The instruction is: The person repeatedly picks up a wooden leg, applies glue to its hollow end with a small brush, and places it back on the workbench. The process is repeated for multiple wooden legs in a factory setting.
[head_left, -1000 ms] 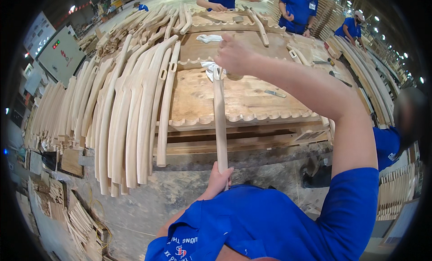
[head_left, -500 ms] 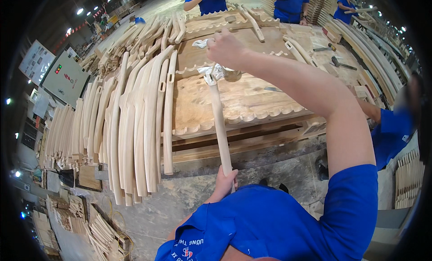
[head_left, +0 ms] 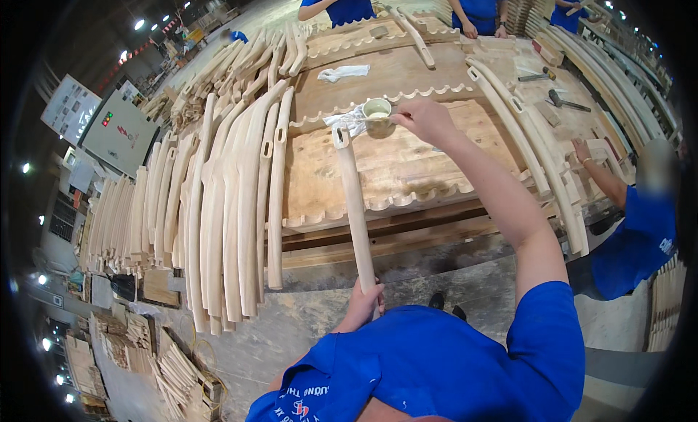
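Note:
My left hand (head_left: 365, 303) is closed around the lower end of a pale wooden furniture leg (head_left: 354, 204). The leg slants away from me, and its slotted far end rests near the scalloped wooden strip on the bench. Beside that end, my right hand (head_left: 425, 122) pinches a thin stick (head_left: 361, 119) that lies level across the front of a small cup (head_left: 377, 106) of pale liquid. A crumpled white cloth (head_left: 353, 119) sits left of the cup, partly behind the stick. Farther back lies another white cloth (head_left: 343, 73).
Many slotted legs (head_left: 236, 189) stand stacked along the bench's left side. More legs (head_left: 520, 124) lie at the right, near two hammers (head_left: 566, 101). Co-workers in blue stand across the bench, and another (head_left: 632, 226) reaches in at the right. A control cabinet (head_left: 116, 135) stands far left.
My right hand has moved right and lower, from above the leg's slotted end to beside the cup, taking the stick along. My left hand keeps its hold on the leg.

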The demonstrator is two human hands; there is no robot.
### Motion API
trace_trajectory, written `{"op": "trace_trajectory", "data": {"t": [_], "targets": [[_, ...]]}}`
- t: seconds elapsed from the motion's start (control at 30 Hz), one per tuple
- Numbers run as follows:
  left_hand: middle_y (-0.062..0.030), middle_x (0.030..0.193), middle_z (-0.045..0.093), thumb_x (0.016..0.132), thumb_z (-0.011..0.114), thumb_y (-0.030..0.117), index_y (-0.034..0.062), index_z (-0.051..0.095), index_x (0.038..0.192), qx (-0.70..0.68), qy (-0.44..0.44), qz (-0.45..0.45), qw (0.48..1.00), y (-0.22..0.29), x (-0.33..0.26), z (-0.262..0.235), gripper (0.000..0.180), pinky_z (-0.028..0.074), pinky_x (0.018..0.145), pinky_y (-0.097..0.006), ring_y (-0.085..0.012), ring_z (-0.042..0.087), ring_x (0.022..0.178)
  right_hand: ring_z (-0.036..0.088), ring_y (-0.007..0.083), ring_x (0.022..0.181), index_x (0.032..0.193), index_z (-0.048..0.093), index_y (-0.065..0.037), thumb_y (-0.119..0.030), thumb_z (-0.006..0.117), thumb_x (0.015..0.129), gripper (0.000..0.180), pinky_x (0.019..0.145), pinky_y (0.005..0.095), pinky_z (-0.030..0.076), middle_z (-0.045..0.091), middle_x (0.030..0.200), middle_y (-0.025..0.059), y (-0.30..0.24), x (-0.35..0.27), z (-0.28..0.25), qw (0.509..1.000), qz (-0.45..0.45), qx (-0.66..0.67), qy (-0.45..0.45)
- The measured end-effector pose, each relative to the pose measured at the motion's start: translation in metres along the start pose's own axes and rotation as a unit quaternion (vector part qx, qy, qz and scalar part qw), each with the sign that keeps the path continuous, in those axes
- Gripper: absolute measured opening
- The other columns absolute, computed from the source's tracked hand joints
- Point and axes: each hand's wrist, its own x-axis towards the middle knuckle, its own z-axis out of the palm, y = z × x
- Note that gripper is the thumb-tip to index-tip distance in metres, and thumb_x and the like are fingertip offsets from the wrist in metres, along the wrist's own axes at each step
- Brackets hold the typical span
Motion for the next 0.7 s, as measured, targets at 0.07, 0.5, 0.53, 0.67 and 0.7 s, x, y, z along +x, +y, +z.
{"op": "trace_trajectory", "data": {"t": [0.07,0.5,0.53,0.67,0.7], "targets": [[-0.0089,0.063,0.047,0.084,0.058,0.01,0.0046,0.039,0.106,-0.003,-0.001,0.004,1.0,-0.002,0.001,-0.002,0.03,0.041,0.041,-0.03,-0.0172,0.048,0.047,0.062,0.0287,0.07,0.076,0.064,-0.01,-0.036,0.058,0.084,0.029,0.06,0.0403,0.048,0.065,0.073,0.0074,0.006,-0.004,0.01,0.999,0.019,0.028,0.002],[-0.0083,0.062,0.047,0.085,0.058,0.011,0.0044,0.039,0.107,-0.001,-0.003,0.003,1.0,-0.002,0.0,-0.002,0.029,0.041,0.042,-0.03,-0.0169,0.048,0.047,0.06,0.027,0.073,0.075,0.059,-0.01,-0.027,0.064,0.079,0.019,0.063,0.0412,0.047,0.061,0.073,0.007,0.001,-0.009,0.029,0.995,0.013,0.021,0.097],[-0.0083,0.061,0.047,0.086,0.058,0.011,0.0044,0.039,0.106,-0.001,-0.006,0.004,1.0,-0.002,0.0,-0.002,0.029,0.041,0.042,-0.03,-0.017,0.048,0.047,0.059,0.0266,0.074,0.074,0.057,-0.01,-0.026,0.065,0.078,0.018,0.063,0.0408,0.047,0.06,0.073,0.0064,0.0,-0.01,0.03,0.993,0.006,0.013,0.113],[-0.009,0.062,0.048,0.085,0.058,0.011,0.0044,0.039,0.106,-0.001,-0.005,0.007,1.0,-0.004,0.001,-0.002,0.029,0.041,0.042,-0.03,-0.0174,0.048,0.046,0.059,0.0245,0.077,0.074,0.055,-0.011,-0.024,0.067,0.076,0.018,0.063,0.0392,0.047,0.059,0.074,0.004,-0.002,-0.01,0.035,0.977,-0.045,-0.031,0.207],[-0.0092,0.062,0.048,0.085,0.058,0.011,0.0045,0.039,0.106,0.0,-0.005,0.006,1.0,-0.004,0.001,-0.003,0.029,0.041,0.042,-0.03,-0.0174,0.048,0.046,0.059,0.0242,0.077,0.073,0.055,-0.011,-0.025,0.067,0.075,0.018,0.063,0.0391,0.047,0.059,0.075,0.0037,-0.002,-0.008,0.035,0.976,-0.05,-0.034,0.21]]}}
